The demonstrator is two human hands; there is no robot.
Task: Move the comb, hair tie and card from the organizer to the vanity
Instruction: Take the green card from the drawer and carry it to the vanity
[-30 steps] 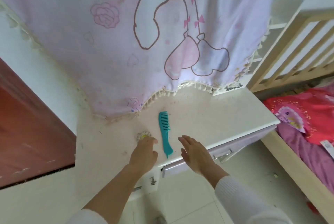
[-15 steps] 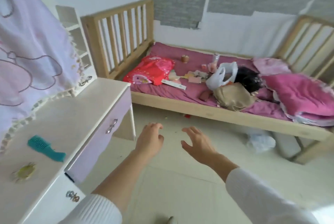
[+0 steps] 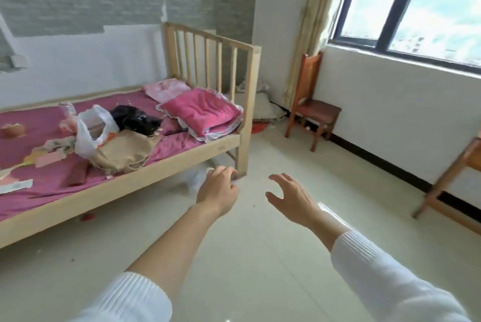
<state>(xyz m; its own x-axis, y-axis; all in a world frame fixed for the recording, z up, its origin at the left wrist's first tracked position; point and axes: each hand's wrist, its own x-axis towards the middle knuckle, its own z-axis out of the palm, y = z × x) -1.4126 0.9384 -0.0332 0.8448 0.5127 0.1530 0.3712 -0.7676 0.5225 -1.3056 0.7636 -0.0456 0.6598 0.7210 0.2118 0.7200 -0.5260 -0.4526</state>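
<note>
Both of my hands hang in the air over the pale tiled floor, and neither holds anything. My left hand (image 3: 217, 189) has its fingers loosely curled, near the foot of the bed. My right hand (image 3: 290, 198) is spread open, palm turned left. The comb, hair tie, card, organizer and vanity are all out of view.
A wooden bed (image 3: 244, 103) with a magenta sheet stands at the left, carrying bags, a pink quilt (image 3: 201, 111) and scattered items. A small wooden chair (image 3: 313, 111) stands by the wall under the window. Another wooden piece (image 3: 453, 178) juts in at the right edge.
My view has swung right, from the vanity with the comb and hair tie lying on it, past the bed, to the window side of the room. Both hands left the vanity, holding nothing.
</note>
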